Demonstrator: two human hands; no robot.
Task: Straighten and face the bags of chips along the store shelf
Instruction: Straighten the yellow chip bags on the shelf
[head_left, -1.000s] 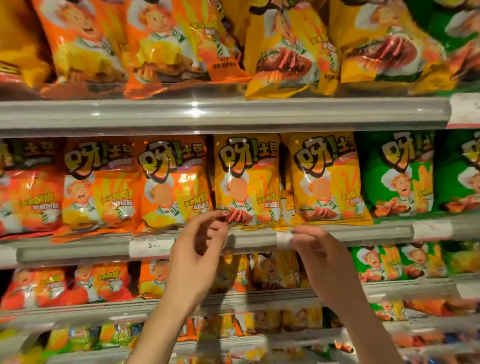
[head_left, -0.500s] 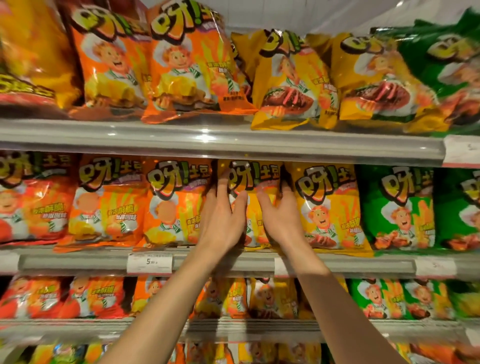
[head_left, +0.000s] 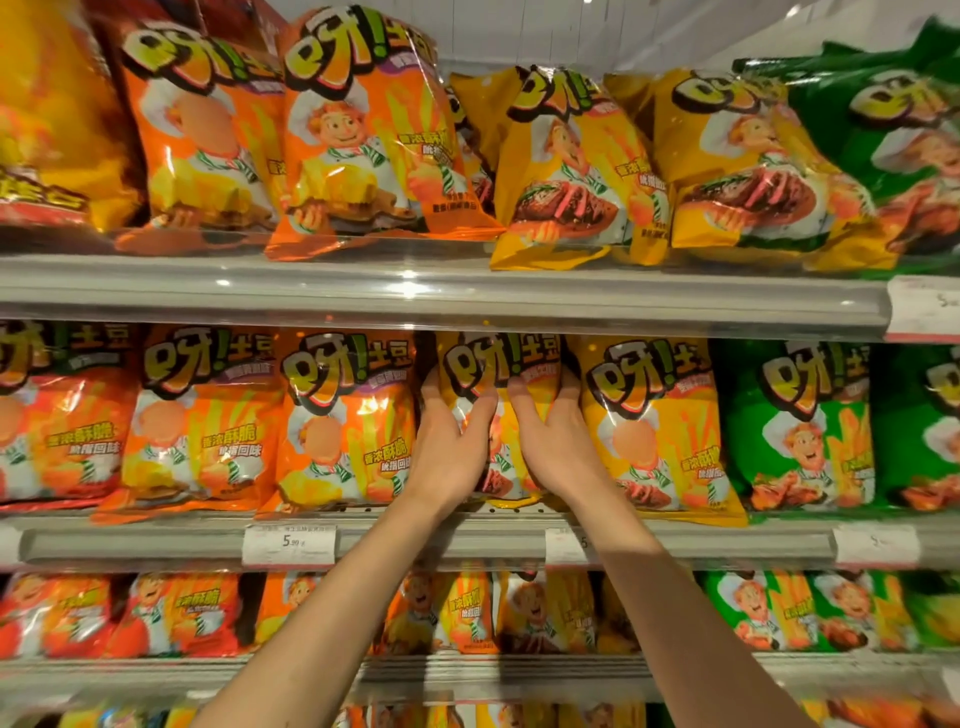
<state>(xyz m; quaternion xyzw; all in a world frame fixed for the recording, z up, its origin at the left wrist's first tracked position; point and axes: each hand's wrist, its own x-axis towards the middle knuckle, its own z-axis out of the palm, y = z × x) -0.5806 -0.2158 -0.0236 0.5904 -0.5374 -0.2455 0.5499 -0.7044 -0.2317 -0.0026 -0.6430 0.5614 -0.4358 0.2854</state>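
Note:
A yellow chip bag (head_left: 498, 364) stands upright at the middle of the second shelf, between an orange bag (head_left: 343, 415) and another yellow bag (head_left: 654, 426). My left hand (head_left: 449, 447) grips its left edge, fingers tucked behind the side and thumb across the front. My right hand (head_left: 553, 441) grips its right edge the same way, thumb on the front. The bag's lower half is hidden behind both hands.
Orange, yellow and green chip bags fill the top shelf (head_left: 415, 296), the second shelf (head_left: 467, 540) and lower shelves. Price tags (head_left: 288, 543) clip to the shelf rail. On the top shelf a yellow bag (head_left: 566, 171) leans and overhangs the front edge.
Both hands rose from the shelf rail to the yellow bag and now clasp its two sides. The view tilted upward, showing more of the top shelf.

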